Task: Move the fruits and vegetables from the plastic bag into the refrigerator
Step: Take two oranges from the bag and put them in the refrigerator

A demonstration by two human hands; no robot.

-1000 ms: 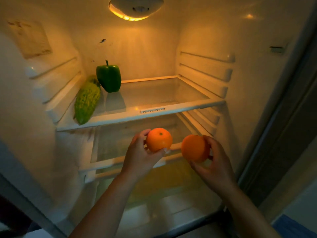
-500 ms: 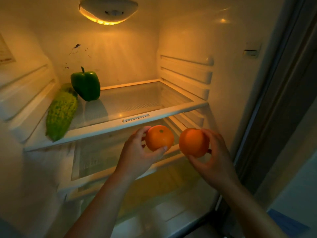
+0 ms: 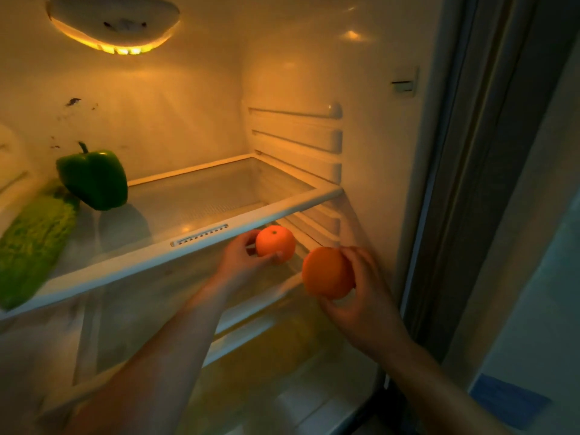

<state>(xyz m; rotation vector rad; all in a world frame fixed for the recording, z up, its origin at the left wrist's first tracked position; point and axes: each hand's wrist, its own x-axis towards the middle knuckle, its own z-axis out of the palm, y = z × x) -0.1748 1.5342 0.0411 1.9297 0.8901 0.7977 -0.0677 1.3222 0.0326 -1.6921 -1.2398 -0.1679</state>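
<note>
I look into an open refrigerator lit from above. My left hand grips a small orange just under the front rim of the upper glass shelf, over the lower shelf. My right hand holds a second orange a little lower and to the right, near the right wall. On the upper shelf's left side stand a green bell pepper and a bumpy green bitter gourd. The plastic bag is out of view.
A lamp glows at the ceiling. Shelf rails run along the right wall. A lower glass shelf and a drawer with something yellow lie below my arms. The door frame stands at the right.
Both hands with their oranges have moved deeper into the refrigerator and to the right, under the upper shelf. My view has shifted right, so the pepper and gourd sit further left.
</note>
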